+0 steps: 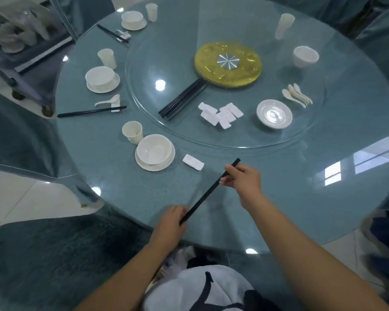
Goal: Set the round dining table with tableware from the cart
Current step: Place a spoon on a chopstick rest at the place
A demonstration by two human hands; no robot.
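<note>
Black chopsticks (208,191) hang just above the near part of the round glass table (301,187). My right hand (243,179) pinches their far end and my left hand (170,221) holds their near end. A white chopstick rest (193,162) lies just left of the far tip, beside a bowl on a saucer (154,152) and a cup (133,132). On the glass turntable (144,63) lie a bundle of black chopsticks (182,98), several white rests (220,114), an empty saucer (274,113), spoons (298,95) and two cups.
Two more place settings with bowl (102,78), cup, spoon and chopsticks lie along the left rim. The cart (27,52) with white tableware stands at the far left. Covered chairs (20,135) surround the table. A gold disc (228,63) marks the turntable's centre.
</note>
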